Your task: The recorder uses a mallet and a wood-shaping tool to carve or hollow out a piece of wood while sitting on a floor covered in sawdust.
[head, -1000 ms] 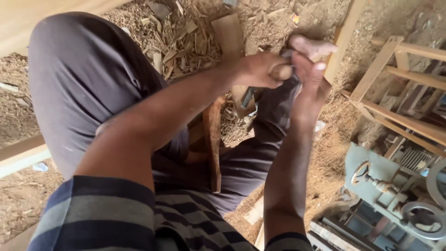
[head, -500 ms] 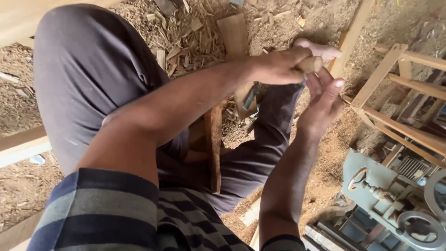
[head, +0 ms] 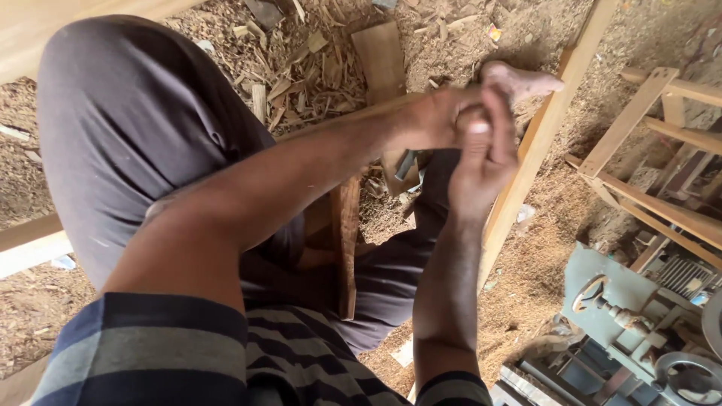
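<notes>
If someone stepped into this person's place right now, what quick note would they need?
Left hand: closed around a small thing, hidden in the fist, so I cannot say what it is.
Right hand: raised against the left, fingers laid over it; whether it grips is unclear.
A metal blade shows just below the hands.
A wooden board lies between the legs, with wood shavings on the ground ahead.
What is done or left cannot be judged.

Striped short sleeves (head: 173,353), grey trousers (head: 135,128)

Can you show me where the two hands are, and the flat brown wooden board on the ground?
left hand (head: 432,120), head view, back of hand.
right hand (head: 481,169), head view, palm side.
flat brown wooden board (head: 382,56), head view, middle of its face.
</notes>
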